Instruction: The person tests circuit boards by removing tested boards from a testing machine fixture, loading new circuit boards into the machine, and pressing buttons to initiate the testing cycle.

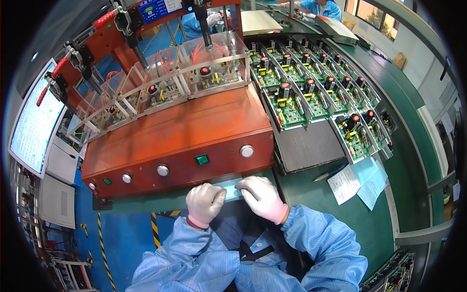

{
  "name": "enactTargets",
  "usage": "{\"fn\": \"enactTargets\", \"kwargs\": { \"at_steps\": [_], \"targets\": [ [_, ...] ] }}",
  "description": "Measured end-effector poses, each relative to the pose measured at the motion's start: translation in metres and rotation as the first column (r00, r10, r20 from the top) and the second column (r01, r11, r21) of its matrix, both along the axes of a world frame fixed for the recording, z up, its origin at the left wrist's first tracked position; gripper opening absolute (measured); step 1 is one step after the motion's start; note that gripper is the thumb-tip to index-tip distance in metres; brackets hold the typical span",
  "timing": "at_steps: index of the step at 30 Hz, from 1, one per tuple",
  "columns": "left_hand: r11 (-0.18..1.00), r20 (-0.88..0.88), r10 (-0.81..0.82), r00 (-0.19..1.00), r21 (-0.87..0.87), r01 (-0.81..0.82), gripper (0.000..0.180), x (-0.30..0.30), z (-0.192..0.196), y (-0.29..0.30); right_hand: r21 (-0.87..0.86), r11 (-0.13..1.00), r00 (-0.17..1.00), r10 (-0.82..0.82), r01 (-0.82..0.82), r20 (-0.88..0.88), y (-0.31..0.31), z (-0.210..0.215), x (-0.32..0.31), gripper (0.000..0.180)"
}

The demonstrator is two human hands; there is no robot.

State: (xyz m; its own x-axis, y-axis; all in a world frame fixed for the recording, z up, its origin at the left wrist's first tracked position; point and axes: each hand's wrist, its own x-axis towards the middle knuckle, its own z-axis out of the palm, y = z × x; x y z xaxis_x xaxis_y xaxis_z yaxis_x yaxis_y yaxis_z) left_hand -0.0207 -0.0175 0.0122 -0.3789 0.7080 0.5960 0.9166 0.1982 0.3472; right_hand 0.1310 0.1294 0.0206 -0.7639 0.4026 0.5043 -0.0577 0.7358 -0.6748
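Red box: surrounding free room and obstacles.
Free: room is running across its flat top, in front of the clear covers, and over the green bench at its near right. Obstructing: those covers are standing along its back, toggle clamps hanging above; circuit boards are sitting in rows off its right side, a black panel lying just beside it; pen and papers are lying farther right; left hand and right hand are crowding its front edge.

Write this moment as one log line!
left white-gloved hand: curled; right white-gloved hand: curled; between: flat pale-blue sheet; beyond: long red metal box
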Motion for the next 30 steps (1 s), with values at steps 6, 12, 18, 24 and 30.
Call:
{"fn": "enactTargets", "kwargs": {
  "at_steps": [6, 12, 18, 24, 30],
  "targets": [
    [0.995, 0.032, -0.096, 0.995, 0.013, 0.096, 0.014, -0.001, 0.004, 0.002, 0.025, 0.998, 0.991, -0.057, 0.06, -0.12, 0.001, -0.008, -0.005, 0.015],
    [0.999, 0.044, -0.051, 0.998, 0.002, 0.051, 0.015, -0.004, 0.001, 0.001, 0.051, 0.998, 0.997, -0.033, 0.036, -0.069, 0.002, -0.008, -0.006, 0.016],
    [0.999, 0.042, -0.042, 0.998, 0.005, 0.042, 0.016, -0.003, -0.006, 0.003, 0.033, 0.999, 0.999, -0.023, 0.024, -0.032, 0.003, -0.013, -0.002, 0.017],
    [0.999, 0.035, -0.047, 0.998, 0.016, 0.046, 0.017, -0.001, -0.002, 0.003, 0.034, 0.999, 0.999, -0.017, 0.018, -0.038, 0.003, -0.013, -0.002, 0.016],
    [0.999, 0.028, -0.038, 0.999, 0.004, 0.038, 0.016, 0.0, -0.002, -0.005, 0.041, 0.999, 0.999, -0.005, 0.007, -0.053, -0.001, -0.015, -0.001, 0.015]
  ]
}}
